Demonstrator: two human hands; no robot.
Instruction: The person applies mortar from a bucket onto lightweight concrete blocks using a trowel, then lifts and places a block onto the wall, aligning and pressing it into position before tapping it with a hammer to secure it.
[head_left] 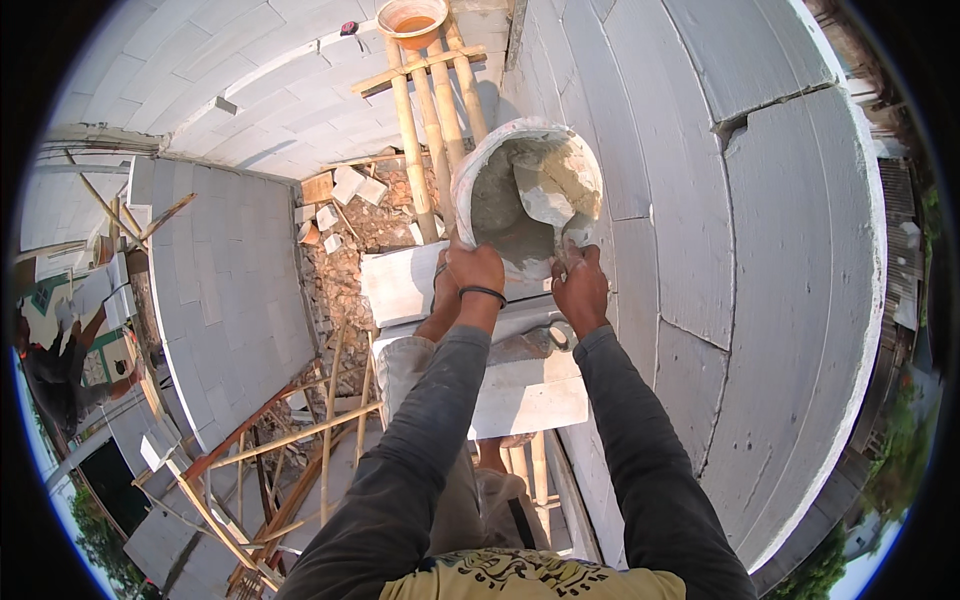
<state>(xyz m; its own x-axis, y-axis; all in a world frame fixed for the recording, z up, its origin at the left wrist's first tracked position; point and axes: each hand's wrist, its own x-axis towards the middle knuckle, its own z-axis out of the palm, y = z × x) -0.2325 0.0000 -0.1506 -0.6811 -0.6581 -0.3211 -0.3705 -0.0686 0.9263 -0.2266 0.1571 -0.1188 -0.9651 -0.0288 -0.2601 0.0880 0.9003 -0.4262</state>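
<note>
A white bucket (463,195) with grey wet mortar (497,200) inside stands in front of me, beside the block wall. My left hand (474,270) is closed on the bucket's near rim, with a black band around the wrist. In my right hand (582,285) is the handle of a trowel (543,190), whose mortar-smeared blade reaches into the bucket. Pale lightweight blocks (400,285) lie below my hands. A grey handle with an opening (562,335), perhaps a saw's, rests on them near my right wrist; the rest of it is hard to make out.
A tall block wall (690,250) runs close along my right. Bamboo poles (412,150) extend ahead, with an orange-lined basin (411,20) at their far end. Rubble (370,250) covers the ground below left. Beyond the left wall (225,300), another person (60,370) is among poles.
</note>
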